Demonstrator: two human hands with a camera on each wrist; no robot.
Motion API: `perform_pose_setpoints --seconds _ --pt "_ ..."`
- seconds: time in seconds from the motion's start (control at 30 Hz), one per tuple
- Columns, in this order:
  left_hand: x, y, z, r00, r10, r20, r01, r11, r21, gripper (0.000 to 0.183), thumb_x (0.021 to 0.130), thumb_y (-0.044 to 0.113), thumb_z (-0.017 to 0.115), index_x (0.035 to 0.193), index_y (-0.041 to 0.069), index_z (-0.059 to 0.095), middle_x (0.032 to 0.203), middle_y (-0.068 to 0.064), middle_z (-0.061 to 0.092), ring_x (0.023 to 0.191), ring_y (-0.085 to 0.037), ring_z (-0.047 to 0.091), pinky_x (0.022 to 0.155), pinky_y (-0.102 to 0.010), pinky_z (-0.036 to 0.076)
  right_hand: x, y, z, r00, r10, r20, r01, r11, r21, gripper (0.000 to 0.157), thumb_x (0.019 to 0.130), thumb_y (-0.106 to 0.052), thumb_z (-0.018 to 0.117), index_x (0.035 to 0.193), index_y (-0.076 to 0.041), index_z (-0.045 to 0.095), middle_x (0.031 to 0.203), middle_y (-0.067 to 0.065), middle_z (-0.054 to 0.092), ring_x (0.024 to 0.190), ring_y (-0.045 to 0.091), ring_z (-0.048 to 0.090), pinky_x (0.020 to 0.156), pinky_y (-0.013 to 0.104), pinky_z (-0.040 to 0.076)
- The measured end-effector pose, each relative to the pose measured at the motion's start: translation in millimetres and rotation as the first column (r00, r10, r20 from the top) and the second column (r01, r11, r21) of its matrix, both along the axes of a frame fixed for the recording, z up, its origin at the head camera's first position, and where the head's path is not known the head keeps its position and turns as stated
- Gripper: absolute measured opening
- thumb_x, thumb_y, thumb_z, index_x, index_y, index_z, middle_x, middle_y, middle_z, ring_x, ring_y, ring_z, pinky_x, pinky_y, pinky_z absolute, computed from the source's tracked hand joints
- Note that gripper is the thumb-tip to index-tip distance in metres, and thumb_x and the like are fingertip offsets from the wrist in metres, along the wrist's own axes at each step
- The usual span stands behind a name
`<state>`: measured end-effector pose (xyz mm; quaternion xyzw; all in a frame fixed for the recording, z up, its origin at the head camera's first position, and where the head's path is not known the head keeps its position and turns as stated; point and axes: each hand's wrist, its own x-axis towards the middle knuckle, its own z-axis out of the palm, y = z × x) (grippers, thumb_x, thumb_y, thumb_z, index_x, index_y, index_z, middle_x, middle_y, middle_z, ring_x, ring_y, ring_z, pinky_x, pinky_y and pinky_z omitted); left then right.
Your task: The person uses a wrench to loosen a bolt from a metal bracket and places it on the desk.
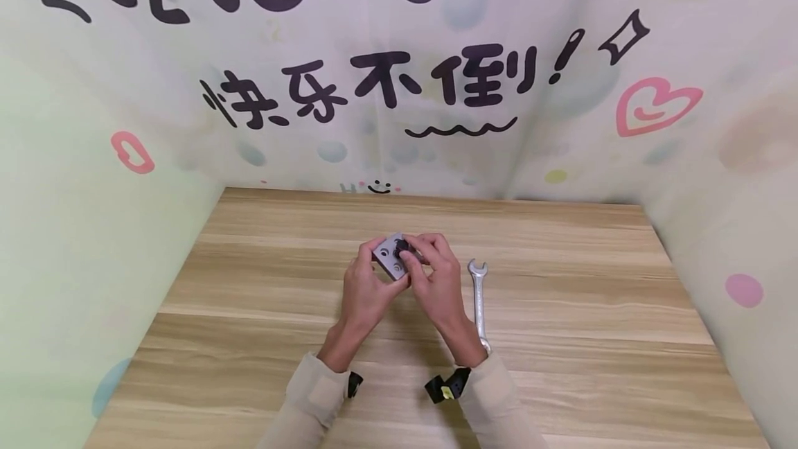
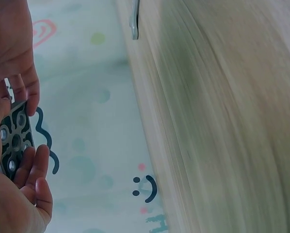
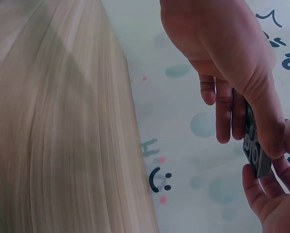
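A small square grey metal plate with several round holes is held up over the table by both hands. My left hand grips it by its edges, fingers behind and thumb at the near corner. At the plate's face, the thumb and index finger of my right hand pinch a dark knob-like part; its exact kind is hard to tell. In the left wrist view the plate's ribbed back shows, with a hole in the middle. The right wrist view shows the plate nearly edge-on.
A silver combination wrench lies on the wood-grain table to the right of my right hand, its lower end partly behind the wrist. A printed cloth wall stands along the table's back edge, with more wall at both sides.
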<state>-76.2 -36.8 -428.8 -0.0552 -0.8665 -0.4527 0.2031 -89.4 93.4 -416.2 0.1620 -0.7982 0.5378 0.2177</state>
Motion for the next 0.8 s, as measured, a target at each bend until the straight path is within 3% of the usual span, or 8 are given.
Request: perform_pose_setpoints --seconds 0.4,0.8 --pt "0.3 1.0 0.0 0.999 -0.011 0.030 0.011 1.000 0.022 0.070 0.072 0.016 0.089 0.129 -0.002 0.052 0.117 -0.021 0.066 0.101 -0.033 0.065 0.083 -0.048 0.053 -1.0 -1.8 0.6 0.999 -0.039 0.038 0.041 0.997 -0.065 0.016 0.086 -0.011 0.077 0.092 -0.002 0.066 0.099 0.009 0.061 0.091 0.020 0.065 0.075 0.028 0.058" --pt "0.5 2.5 0.2 0.999 -0.011 0.031 0.011 1.000 0.020 0.070 0.072 0.016 0.089 0.129 -0.002 0.051 0.117 -0.020 0.066 0.100 -0.033 0.064 0.082 -0.047 0.053 -0.9 -1.1 1.1 0.999 -0.042 0.009 0.043 0.998 -0.047 0.018 0.089 -0.016 0.075 0.099 -0.001 0.072 0.101 0.009 0.062 0.092 0.020 0.065 0.073 0.029 0.058"
